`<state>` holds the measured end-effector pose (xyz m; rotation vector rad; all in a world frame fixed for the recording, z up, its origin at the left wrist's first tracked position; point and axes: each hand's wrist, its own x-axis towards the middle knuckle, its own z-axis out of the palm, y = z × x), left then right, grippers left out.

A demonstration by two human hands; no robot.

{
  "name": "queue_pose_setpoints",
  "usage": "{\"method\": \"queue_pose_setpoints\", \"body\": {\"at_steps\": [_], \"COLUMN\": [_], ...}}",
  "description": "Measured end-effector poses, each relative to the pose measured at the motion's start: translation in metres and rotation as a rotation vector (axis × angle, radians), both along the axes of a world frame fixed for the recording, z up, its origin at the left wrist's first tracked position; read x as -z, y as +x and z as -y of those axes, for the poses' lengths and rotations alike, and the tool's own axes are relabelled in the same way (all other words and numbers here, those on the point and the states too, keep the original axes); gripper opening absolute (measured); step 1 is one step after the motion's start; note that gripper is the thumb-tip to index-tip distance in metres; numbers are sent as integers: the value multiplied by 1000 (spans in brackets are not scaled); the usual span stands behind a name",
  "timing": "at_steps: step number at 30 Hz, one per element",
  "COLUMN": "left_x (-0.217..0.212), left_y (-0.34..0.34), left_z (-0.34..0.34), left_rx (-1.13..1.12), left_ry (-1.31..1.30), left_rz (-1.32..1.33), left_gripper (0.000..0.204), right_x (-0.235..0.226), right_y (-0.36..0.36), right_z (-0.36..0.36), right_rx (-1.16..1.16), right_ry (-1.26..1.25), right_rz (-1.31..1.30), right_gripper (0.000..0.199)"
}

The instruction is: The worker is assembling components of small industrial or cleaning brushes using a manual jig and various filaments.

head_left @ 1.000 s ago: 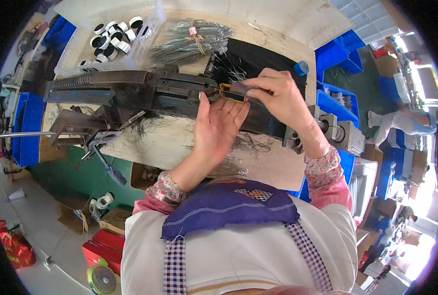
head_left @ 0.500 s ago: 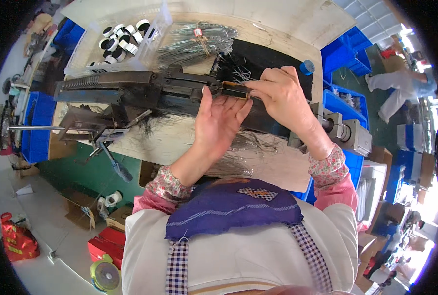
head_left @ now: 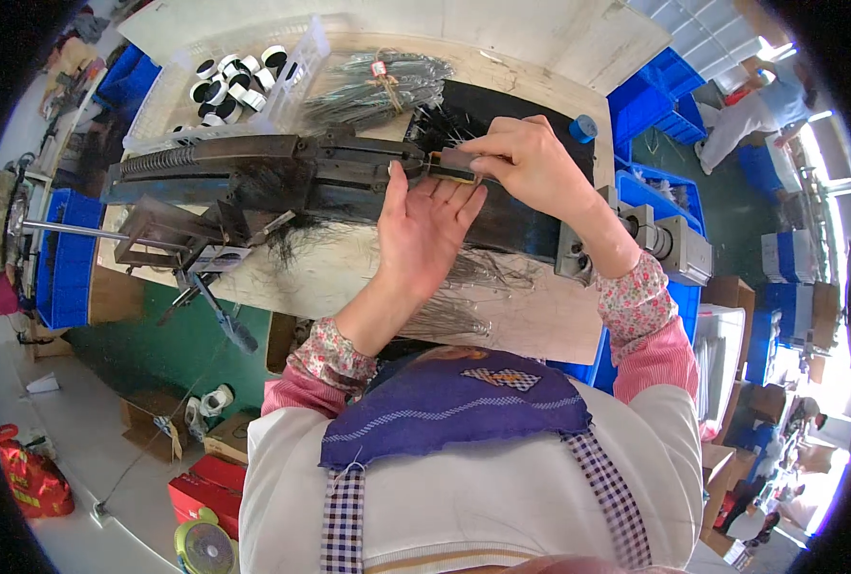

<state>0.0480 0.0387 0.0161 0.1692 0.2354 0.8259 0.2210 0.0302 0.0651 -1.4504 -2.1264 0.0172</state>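
A long dark metal machine [head_left: 349,170] with a coil spring lies across the bench. My right hand [head_left: 531,165] is closed, thumb and fingers pinching the end of a small dark block with a yellowish edge [head_left: 452,174], which sits at the machine's right end. Palm up, my left hand [head_left: 425,225] is open just below the block, its fingertips close to or touching its underside. Loose dark bristles [head_left: 292,239] hang about the machine's front. Thin twisted wires [head_left: 459,124] lie behind the block on a black sheet [head_left: 540,120].
At the back left, a clear plastic basket [head_left: 301,96] holds white-and-black round pieces. Beside it lies a tied bundle of metal wires [head_left: 378,91]. A blue cap [head_left: 583,128] sits on the black sheet. Blue bins [head_left: 655,96] stand right of the bench [head_left: 550,311]; a metal motor-like unit [head_left: 684,251] is at its right edge.
The view has shifted slightly. My right hand still pinches the block, its fingers a little lower and further left over it. My left hand stays open below. A person in the far background has moved.
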Motion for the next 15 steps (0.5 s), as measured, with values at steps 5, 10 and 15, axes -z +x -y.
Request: {"method": "queue_pose_setpoints", "body": {"at_steps": [5,10,15], "left_x": [5,12,-6], "left_y": [-4,-6,-4], "left_z": [-3,-5,-6], "left_rx": [6,13,29], "left_ry": [29,15,25], "left_rz": [-27,-32,-153], "left_gripper": [64,55,46], "right_x": [-19,-13,-8], "right_y": [-7,-31,-43], "right_z": [6,25,24], "right_rx": [78,175,139], "right_ry": [25,-55,-39], "right_rz": [-258,237,324], "right_gripper": [25,20,17]}}
